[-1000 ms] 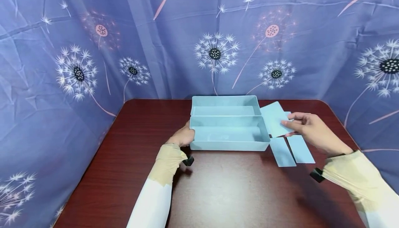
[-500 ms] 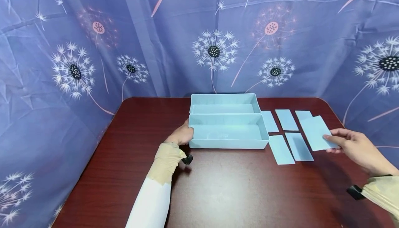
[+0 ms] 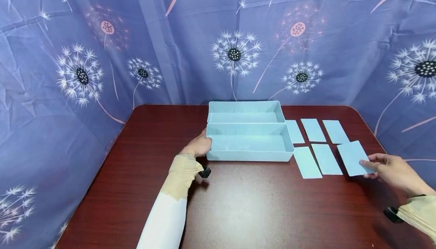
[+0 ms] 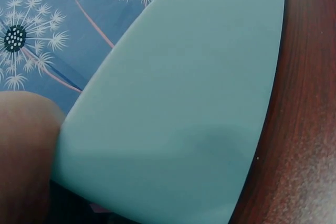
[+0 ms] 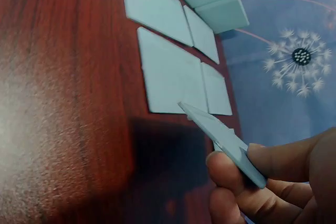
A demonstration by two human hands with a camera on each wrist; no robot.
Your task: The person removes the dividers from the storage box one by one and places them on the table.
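Observation:
My left hand [image 3: 198,145] grips the left end of the front bin of a long, light-blue open storage box [image 3: 250,156]; some fingers are hidden behind the end wall. In the left wrist view the box wall [image 4: 173,93] fills the middle, with part of the hand [image 4: 26,156] against its edge. On the right, my right hand [image 3: 391,167] pinches a flat light-blue rectangular panel [image 3: 354,159] between thumb and fingers. The right wrist view shows this thin panel [image 5: 226,142] tilted, held above the table. Several similar panels [image 3: 327,159] lie flat in two rows.
The panels on the table, such as the back right one [image 3: 335,131], sit between the box and my right hand. Behind the dark red wooden table [image 3: 238,203] hangs a blue dandelion-print curtain [image 3: 190,44]. A second bin [image 3: 245,117] adjoins the front one.
My right hand has carried the panel from beside the box to the right, then slightly toward the front, lowering it near the front row. The left hand stays on the box.

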